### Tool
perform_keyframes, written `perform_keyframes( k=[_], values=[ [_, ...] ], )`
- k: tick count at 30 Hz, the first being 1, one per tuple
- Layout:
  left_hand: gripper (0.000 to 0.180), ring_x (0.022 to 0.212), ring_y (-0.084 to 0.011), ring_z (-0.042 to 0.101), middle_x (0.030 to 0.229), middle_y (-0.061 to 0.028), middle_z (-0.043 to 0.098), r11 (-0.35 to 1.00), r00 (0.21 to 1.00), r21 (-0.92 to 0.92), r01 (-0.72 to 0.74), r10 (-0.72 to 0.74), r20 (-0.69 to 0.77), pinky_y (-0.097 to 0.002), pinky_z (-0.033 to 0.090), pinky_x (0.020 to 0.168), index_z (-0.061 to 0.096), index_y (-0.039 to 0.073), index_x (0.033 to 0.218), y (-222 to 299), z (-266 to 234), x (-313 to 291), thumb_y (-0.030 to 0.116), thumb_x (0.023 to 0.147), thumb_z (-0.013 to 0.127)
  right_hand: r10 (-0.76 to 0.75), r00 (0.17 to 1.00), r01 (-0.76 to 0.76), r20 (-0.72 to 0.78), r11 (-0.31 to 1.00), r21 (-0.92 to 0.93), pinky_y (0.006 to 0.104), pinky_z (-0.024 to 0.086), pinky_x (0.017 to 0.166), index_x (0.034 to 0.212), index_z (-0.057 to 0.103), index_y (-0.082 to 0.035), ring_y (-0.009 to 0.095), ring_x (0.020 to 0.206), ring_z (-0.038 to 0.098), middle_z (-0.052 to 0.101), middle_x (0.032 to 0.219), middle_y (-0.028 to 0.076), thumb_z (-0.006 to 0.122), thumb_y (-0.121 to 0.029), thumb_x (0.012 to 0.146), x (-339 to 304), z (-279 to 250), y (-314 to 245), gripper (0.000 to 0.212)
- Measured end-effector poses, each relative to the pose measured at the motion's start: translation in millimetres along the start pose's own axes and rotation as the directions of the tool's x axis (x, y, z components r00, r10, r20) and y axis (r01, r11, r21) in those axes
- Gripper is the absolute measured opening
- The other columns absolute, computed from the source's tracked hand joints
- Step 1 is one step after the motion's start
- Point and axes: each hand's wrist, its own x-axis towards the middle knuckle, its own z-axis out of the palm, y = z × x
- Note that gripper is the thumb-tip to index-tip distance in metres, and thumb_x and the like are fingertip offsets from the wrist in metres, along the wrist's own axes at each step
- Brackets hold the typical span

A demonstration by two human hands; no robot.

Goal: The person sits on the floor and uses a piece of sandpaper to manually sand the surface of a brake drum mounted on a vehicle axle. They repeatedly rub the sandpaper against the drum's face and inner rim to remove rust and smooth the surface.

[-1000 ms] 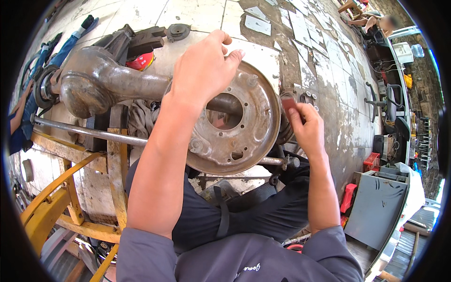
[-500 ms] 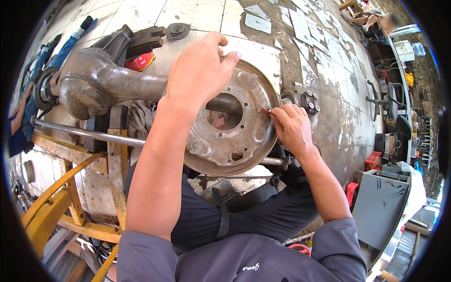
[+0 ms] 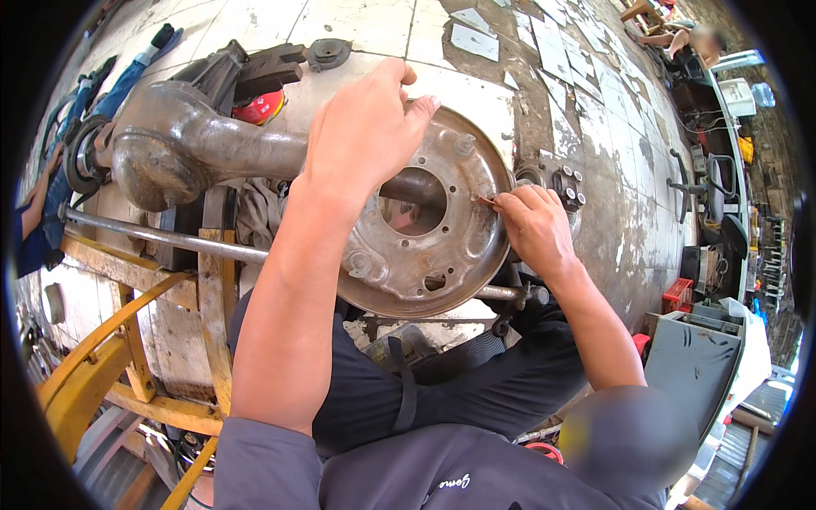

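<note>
1. In the head view, your round metal plate stands in front of your lap, at the end of the long axle housing.
2. Your right hand pinches a thin red-brown scrap over the plate's face, between the central hole and the right rim.
3. Your left hand is bent at the plate's upper left, nothing visible in it; I can't tell whether the fingers grip the rim.
4. With so little scrap showing past your fingertips, a slip could scrape them on bare metal or the rim.
5. If the left fingers aren't bracing, sideways pressure might rock the plate, should it be loose; its fastening isn't clear.
6. As for writing, pale script lettering crosses your grey shirt. Any marks on the red-and-yellow object behind the housing are too small to read.
</note>
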Motion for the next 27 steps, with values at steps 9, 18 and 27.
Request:
perform_keyframes(
  k=[9, 18, 27],
  values=[
    [0.047, 0.106, -0.0291, 0.074, 0.116, -0.0156, 0.077, 1.000, 0.999, 0.018, 0.019, -0.020, 0.026, -0.0404, 0.056, 0.092, 0.064, 0.001, 0.131, -3, -4, 1, 0.036, 0.101, 0.069, -0.040, 0.998, 0.041, -0.054, 0.999, 0.009, 0.0399, 0.049, 0.077, 0.103, 0.072, -0.012, 0.026, 0.086, 0.063, 0.062, 0.088, 0.003, 0.070, -0.003, 0.079, -6, 5, 2, 0.025],
    [0.047, 0.108, -0.0297, 0.074, 0.117, -0.0163, 0.077, 0.999, 0.999, 0.029, 0.017, -0.018, 0.041, -0.0406, 0.056, 0.093, 0.064, 0.002, 0.132, 1, -1, -2, 0.036, 0.101, 0.068, -0.075, 0.996, 0.073, -0.042, 0.996, -0.055, 0.0391, 0.050, 0.077, 0.106, 0.073, -0.012, 0.026, 0.086, 0.065, 0.063, 0.090, 0.003, 0.069, -0.003, 0.081, -10, -1, 13, 0.028],
    [0.047, 0.109, -0.0301, 0.074, 0.117, -0.0166, 0.076, 0.999, 0.999, 0.036, 0.030, -0.032, 0.039, -0.0409, 0.056, 0.094, 0.064, 0.002, 0.132, 0, -2, 1, 0.037, 0.100, 0.069, -0.004, 0.998, 0.005, -0.064, 1.000, 0.016, 0.0398, 0.049, 0.077, 0.100, 0.075, -0.007, 0.027, 0.085, 0.065, 0.066, 0.091, 0.006, 0.077, -0.003, 0.083, -15, -12, 6, 0.018]
  ],
)
